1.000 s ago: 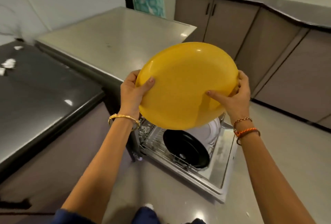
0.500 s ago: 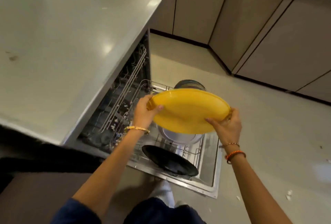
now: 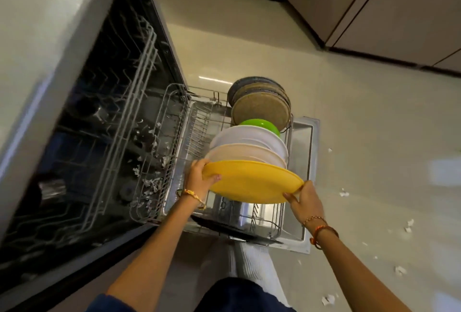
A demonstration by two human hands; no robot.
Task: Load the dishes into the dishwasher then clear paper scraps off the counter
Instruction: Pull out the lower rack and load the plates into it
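Yellow plate (image 3: 252,182), gripped at opposite rims by left hand (image 3: 199,179) and right hand (image 3: 306,201), needs tilting upright into the lower rack (image 3: 279,214) slot beneath the hands.

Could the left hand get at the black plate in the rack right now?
Probably not: the left hand grips the yellow plate, as does the right hand; the black plate lies below.

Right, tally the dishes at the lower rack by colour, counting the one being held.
Yellow plate, held by the left hand and right hand: 1
White plates: 2
Green dish: 1
Black plate: 1
Brown-grey plates, overlapping: at least 2
Total: at least 7
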